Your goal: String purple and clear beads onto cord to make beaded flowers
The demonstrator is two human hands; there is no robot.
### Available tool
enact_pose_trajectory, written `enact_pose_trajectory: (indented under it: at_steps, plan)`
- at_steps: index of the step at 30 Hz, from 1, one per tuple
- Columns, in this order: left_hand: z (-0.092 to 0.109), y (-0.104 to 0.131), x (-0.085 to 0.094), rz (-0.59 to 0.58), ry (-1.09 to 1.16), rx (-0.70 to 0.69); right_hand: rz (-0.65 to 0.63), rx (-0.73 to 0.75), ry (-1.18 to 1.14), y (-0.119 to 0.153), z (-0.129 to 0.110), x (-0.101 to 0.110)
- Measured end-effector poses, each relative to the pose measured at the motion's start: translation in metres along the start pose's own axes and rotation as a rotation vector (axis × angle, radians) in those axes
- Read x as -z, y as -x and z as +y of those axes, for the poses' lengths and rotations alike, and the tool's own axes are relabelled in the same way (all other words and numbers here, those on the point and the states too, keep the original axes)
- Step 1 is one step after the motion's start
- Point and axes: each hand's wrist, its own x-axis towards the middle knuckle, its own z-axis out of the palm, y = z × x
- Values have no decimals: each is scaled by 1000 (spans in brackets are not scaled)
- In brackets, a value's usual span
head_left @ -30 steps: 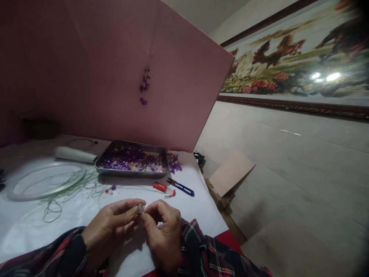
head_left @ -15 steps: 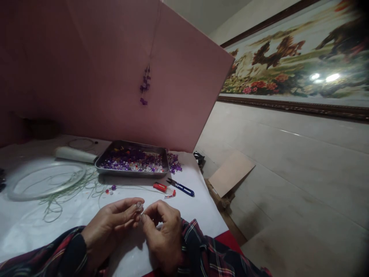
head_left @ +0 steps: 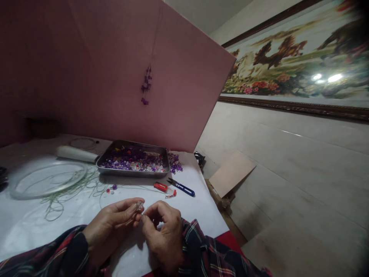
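Between the thumb and fingers of my left hand [head_left: 113, 221] is a small cluster of clear beads [head_left: 139, 206]. Just right of it, my right hand [head_left: 163, 231] is closed in a pinch beside the beads; what its fingertips hold is too small to make out. Beyond my hands stands a metal tray [head_left: 132, 174] of purple, clear and red beads. A red lighter [head_left: 161, 187] and blue thread snips [head_left: 181, 187] lie right of centre. Loose red and purple beads [head_left: 114, 187] rest on the white table covering [head_left: 198, 211].
Green cord [head_left: 57, 200] and a clear tubing coil [head_left: 17, 194] lie at the left, near a white cone [head_left: 76, 154]. More purple beads [head_left: 175, 163] sit beside the tray. A purple bead strand [head_left: 146, 82] hangs on the pink panel [head_left: 115, 69].
The view has shifted very slightly. Both hands keep nearly the same pose at the clear beads.
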Motion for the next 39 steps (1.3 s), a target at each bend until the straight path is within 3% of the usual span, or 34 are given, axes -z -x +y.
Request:
enact_pose_trajectory:
  at_steps: [6, 18, 39]
  plan:
    - [0, 0, -1, 16, -29, 1, -4, 14, -5, 0, 3, -2]
    - [-7, -4, 7, -62, -60, -14, -28, 16, -11, -2, 0, 1]
    - [-5, -4, 5, 24, -142, -131, -24, 25, -8, -1, 1, 2]
